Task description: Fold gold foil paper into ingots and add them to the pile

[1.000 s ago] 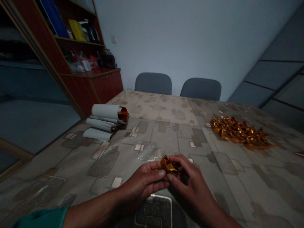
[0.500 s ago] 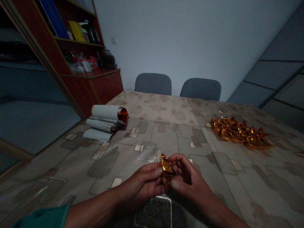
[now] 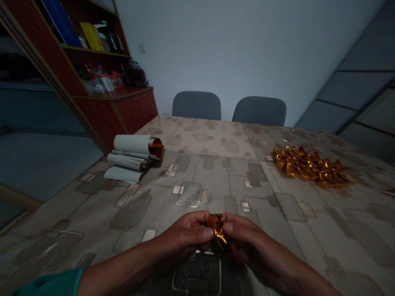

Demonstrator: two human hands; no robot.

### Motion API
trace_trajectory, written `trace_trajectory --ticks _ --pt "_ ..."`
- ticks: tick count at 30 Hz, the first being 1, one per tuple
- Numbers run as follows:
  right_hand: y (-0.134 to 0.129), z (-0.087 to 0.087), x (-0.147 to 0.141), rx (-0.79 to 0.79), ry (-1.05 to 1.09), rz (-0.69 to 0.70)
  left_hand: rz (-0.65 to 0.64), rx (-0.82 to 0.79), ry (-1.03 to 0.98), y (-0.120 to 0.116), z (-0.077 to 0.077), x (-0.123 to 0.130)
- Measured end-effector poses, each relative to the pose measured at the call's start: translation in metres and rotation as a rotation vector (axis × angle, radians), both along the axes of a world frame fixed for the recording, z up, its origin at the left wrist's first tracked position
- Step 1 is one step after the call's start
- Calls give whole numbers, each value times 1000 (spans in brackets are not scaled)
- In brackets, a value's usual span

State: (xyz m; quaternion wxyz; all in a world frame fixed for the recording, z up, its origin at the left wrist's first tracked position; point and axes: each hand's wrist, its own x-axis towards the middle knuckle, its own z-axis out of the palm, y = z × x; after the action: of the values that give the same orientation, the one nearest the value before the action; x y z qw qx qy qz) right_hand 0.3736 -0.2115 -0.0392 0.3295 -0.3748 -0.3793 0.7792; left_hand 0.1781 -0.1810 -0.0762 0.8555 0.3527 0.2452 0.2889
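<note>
A small folded piece of shiny gold foil [image 3: 219,233] is held between both hands near the front of the table. My left hand [image 3: 193,232] grips its left side, thumb on the near face. On the other side, my right hand [image 3: 242,234] pinches its right edge with closed fingers. Several gold foil pieces [image 3: 308,166] are grouped in rows on the table at the right. At the left lies a stack of curled sheets [image 3: 132,144], pale outside and orange-gold inside.
The table [image 3: 212,144] has a patterned cover. Two grey chairs [image 3: 196,105] [image 3: 259,110] stand at its far side by the wall. A red-brown cabinet [image 3: 135,109] with filled shelves is at the back left.
The gold piece has turned and sits slightly lower between the hands. My right hand's fingers have closed in along its side. The view has shifted slightly.
</note>
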Motion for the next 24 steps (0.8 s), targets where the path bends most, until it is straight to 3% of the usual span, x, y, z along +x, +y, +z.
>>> trace_trajectory --ticks 7,14,24 --pt "4 -5 -2 -59 29 13 -45 -48 26 0 8 -2" --pt "-1 -7 -5 20 -42 28 -22 -38 113 -2 8 0" --pt "-3 -26 -14 130 -81 -47 6 -49 176 -4 5 6"
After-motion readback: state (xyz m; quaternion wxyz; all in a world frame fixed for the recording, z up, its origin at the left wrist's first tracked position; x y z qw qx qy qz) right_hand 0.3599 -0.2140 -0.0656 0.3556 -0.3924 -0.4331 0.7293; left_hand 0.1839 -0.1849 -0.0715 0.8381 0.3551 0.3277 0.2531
